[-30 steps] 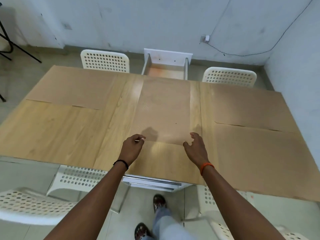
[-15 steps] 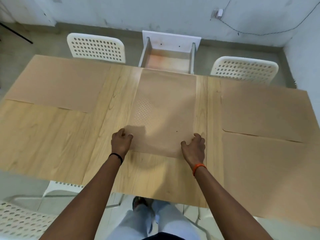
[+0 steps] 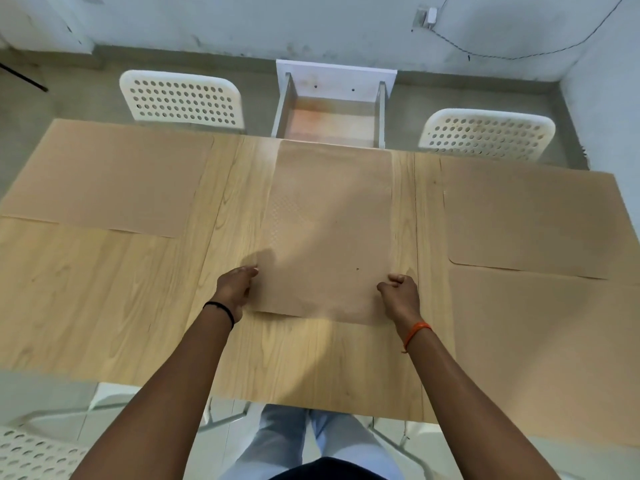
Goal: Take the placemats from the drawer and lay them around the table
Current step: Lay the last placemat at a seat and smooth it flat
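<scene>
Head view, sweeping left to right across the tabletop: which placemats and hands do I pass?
far-left placemat → left hand → centre placemat → right hand → far-right placemat, with another placemat lying nearer, below it.

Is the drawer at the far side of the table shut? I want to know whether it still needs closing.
No, the drawer stands pulled out beyond the table's far edge, its inside open to view.

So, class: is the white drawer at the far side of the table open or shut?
Open. The drawer is pulled out beyond the table, its bare orange-stained bottom showing between its white side walls.
</scene>
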